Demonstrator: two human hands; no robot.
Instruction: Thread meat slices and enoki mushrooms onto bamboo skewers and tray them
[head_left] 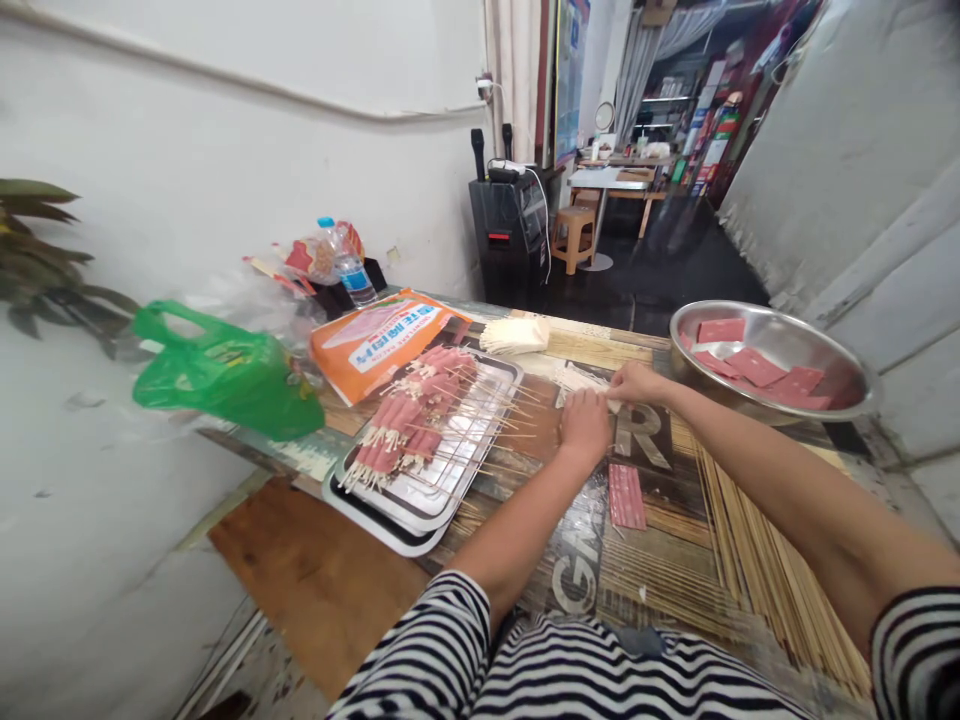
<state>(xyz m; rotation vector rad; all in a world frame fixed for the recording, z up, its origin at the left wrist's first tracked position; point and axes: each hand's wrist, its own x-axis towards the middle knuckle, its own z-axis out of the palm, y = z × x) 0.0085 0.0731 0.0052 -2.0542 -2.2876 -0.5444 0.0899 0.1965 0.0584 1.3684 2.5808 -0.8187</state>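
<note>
Both hands are at a loose bunch of white enoki mushrooms (574, 376) on the patterned table. My left hand (585, 425) has its fingers curled over the near side of the bunch. At the bunch's right end, my right hand (636, 384) pinches some of the strands; its fingertips are partly hidden. Nearer to me lies a flat slice of pink bacon (627, 496). To the left, a metal tray (457, 440) bears several skewers of bacon-wrapped enoki (409, 410), their sticks pointing right. A thicker enoki clump (514, 335) lies beyond the tray.
A steel bowl (862, 385) with bacon slices stands at the right. Bamboo skewers (739, 530) lie along the near right side. An orange bacon package (382, 345), a green plastic bag (240, 375) and a water bottle (351, 268) are at the left. A black speaker (510, 225) stands behind.
</note>
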